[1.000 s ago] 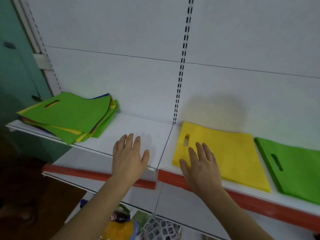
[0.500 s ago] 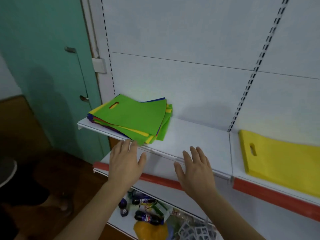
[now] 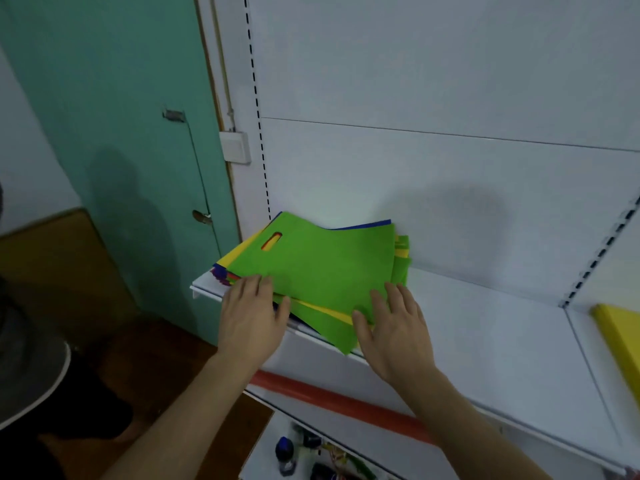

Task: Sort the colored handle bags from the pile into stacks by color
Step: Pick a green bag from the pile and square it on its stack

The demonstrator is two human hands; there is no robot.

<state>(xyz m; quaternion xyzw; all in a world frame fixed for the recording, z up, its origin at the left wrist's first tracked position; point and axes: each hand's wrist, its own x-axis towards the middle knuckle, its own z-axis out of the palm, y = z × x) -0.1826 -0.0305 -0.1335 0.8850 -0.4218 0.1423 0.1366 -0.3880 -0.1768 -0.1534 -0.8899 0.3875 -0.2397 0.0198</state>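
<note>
- Reaching forward from the bottom of the view, two bare forearms stretch toward a white shelf (image 3: pixel 485 327) mounted on a white slotted wall panel.
- A pile of handle bags (image 3: pixel 311 271) lies flat at the left end of that shelf, fanned unevenly, with its front corner hanging past the shelf lip.
- The top bag (image 3: pixel 322 261) is bright green with an oval handle slot near its far left corner; yellow, blue and red edges peek out from beneath it.
- The left hand (image 3: pixel 251 320) lies on the pile's near left edge, fingers (image 3: pixel 254 289) straight and close together, gripping nothing.
- The right hand (image 3: pixel 394 327) rests at the pile's near right corner, fingers (image 3: pixel 398 299) straight and slightly spread, touching the green top bag, gripping nothing.
- A single yellow bag (image 3: pixel 620 327) lies well apart at the far right, on the next shelf section, cut off by the frame.
- Below, a red strip (image 3: pixel 332 400) edges a lower shelf, with dark bottles (image 3: pixel 285 452) under it.
- A teal door (image 3: pixel 121 133) stands left of the shelving.
</note>
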